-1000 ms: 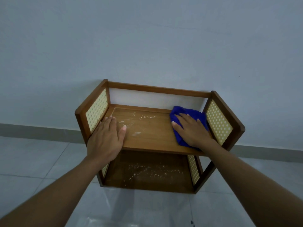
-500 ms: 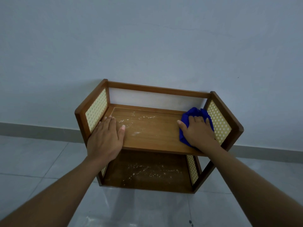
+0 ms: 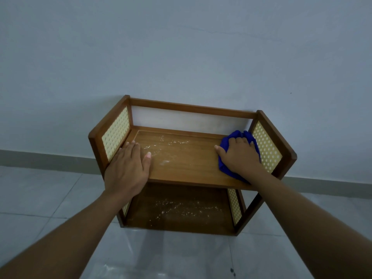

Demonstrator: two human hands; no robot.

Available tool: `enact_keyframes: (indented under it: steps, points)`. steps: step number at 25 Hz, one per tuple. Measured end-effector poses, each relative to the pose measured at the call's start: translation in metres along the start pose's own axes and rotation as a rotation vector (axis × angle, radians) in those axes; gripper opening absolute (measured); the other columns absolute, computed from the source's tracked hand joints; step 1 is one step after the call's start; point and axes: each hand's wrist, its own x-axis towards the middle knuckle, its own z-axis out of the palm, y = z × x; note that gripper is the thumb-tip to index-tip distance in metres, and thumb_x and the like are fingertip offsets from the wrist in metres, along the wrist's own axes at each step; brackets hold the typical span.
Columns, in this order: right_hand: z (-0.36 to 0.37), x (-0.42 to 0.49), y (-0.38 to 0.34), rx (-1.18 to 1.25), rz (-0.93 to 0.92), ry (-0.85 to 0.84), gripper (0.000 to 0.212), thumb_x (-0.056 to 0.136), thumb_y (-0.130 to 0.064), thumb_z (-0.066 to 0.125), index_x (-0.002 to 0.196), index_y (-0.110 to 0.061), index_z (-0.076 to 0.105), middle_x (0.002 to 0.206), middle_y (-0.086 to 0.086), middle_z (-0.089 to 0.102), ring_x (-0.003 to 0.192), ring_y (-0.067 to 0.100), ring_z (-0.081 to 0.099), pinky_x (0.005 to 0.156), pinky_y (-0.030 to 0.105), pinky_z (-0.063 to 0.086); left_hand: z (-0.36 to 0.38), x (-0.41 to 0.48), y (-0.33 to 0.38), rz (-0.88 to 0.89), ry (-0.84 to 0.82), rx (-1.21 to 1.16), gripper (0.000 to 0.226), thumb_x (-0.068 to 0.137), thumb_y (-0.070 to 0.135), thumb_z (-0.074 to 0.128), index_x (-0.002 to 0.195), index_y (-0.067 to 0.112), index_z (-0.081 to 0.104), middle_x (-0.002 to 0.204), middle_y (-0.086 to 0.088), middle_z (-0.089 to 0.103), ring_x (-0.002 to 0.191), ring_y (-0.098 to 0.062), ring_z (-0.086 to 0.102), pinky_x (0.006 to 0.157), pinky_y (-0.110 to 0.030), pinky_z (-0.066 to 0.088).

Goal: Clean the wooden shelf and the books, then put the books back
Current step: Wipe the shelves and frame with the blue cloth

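Observation:
A two-tier wooden shelf (image 3: 189,166) with cream perforated side panels stands on the floor against the wall. White dust lies on the left half of its upper board and on the lower board (image 3: 181,210). My left hand (image 3: 128,170) lies flat, fingers together, on the upper board's left front corner. My right hand (image 3: 240,156) presses a bunched blue cloth (image 3: 225,143) against the board's right end, beside the right panel. No books are in view.
A pale wall (image 3: 181,47) rises right behind the shelf, with a grey-green skirting strip (image 3: 40,160) along its foot. Glossy light floor tiles (image 3: 171,256) spread in front of and beside the shelf.
My right hand has drawn the blue cloth from a flat spread into a bunch and moved it right, up to the side panel. My left hand has stayed in place.

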Motion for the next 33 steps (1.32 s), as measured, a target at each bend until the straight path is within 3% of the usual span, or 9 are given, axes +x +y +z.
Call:
enact_keyframes:
  steps: [6,13,16,21,27,33]
  points:
    - [-0.002,0.002,0.001,0.046,-0.018,0.008,0.072,0.095,-0.062,0.027,0.136,-0.005,0.042,0.141,0.017,0.044,0.133,0.033,0.037,0.114,0.051,0.026,-0.001,-0.001,0.001,-0.002,0.012,-0.011,0.073,0.093,0.054,0.01,0.14,0.006,0.04,0.147,-0.012,0.042,0.139,-0.025,0.035,0.114,-0.04,0.027]
    - [-0.02,-0.04,-0.004,-0.102,-0.009,-0.012,0.071,0.094,-0.064,0.022,0.121,-0.005,0.05,0.124,0.015,0.055,0.117,0.031,0.048,0.096,0.042,0.045,-0.002,-0.001,0.002,-0.01,-0.005,-0.003,0.068,0.097,0.051,0.015,0.139,0.004,0.042,0.146,-0.014,0.043,0.138,-0.027,0.036,0.113,-0.041,0.03]
    - [-0.024,-0.07,-0.007,-0.165,-0.001,0.03,0.067,0.094,-0.064,0.02,0.108,-0.008,0.054,0.109,0.011,0.059,0.105,0.027,0.053,0.088,0.038,0.046,-0.003,-0.002,0.002,-0.011,-0.005,0.0,0.062,0.099,0.047,0.022,0.138,0.004,0.042,0.145,-0.015,0.043,0.137,-0.028,0.038,0.112,-0.042,0.031]
    - [-0.023,-0.1,-0.013,-0.177,0.057,0.044,0.064,0.095,-0.061,0.023,0.109,-0.008,0.055,0.111,0.013,0.061,0.108,0.03,0.055,0.092,0.04,0.046,-0.003,-0.001,0.002,-0.014,-0.015,0.001,0.062,0.098,0.047,0.023,0.138,0.003,0.042,0.145,-0.015,0.043,0.138,-0.028,0.037,0.113,-0.042,0.029]
    - [-0.017,-0.118,-0.017,-0.189,0.101,0.118,0.056,0.095,-0.055,0.035,0.099,-0.004,0.06,0.095,0.018,0.064,0.091,0.034,0.06,0.08,0.043,0.05,-0.003,-0.001,0.002,-0.014,-0.012,0.001,0.062,0.099,0.046,0.024,0.138,0.002,0.042,0.145,-0.016,0.044,0.138,-0.029,0.036,0.113,-0.043,0.029]
    - [-0.017,-0.117,-0.035,-0.093,0.059,0.157,0.05,0.097,-0.054,0.033,0.103,-0.009,0.055,0.1,0.015,0.061,0.093,0.03,0.058,0.081,0.042,0.05,-0.001,-0.002,0.003,-0.006,-0.011,-0.002,0.062,0.099,0.047,0.024,0.137,0.001,0.042,0.145,-0.018,0.043,0.138,-0.031,0.036,0.114,-0.043,0.028]
